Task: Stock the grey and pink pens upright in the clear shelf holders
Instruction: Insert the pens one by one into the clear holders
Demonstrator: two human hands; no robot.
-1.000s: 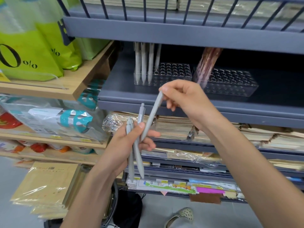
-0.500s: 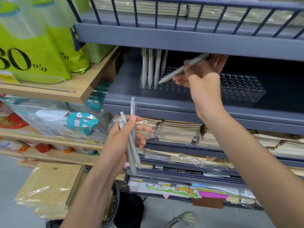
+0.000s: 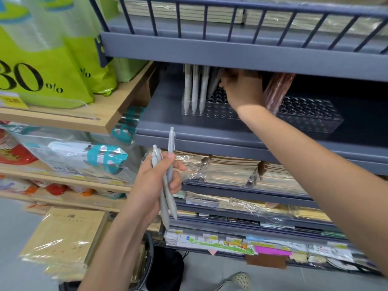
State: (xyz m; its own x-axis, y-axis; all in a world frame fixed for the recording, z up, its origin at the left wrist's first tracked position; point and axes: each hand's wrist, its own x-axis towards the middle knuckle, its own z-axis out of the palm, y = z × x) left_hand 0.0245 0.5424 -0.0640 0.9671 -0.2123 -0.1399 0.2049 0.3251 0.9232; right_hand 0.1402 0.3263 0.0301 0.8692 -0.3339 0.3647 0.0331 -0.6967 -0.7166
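The right hand pinches a tilted grey pen over the clear holder near the shelf front edge, aiming for a hole. The left hand grips spare pens, ready.

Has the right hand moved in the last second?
Yes. The right hand, holding a grey pen, went up into the shelf, over the left clear holder.

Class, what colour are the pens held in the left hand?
The pens are grey; head view.
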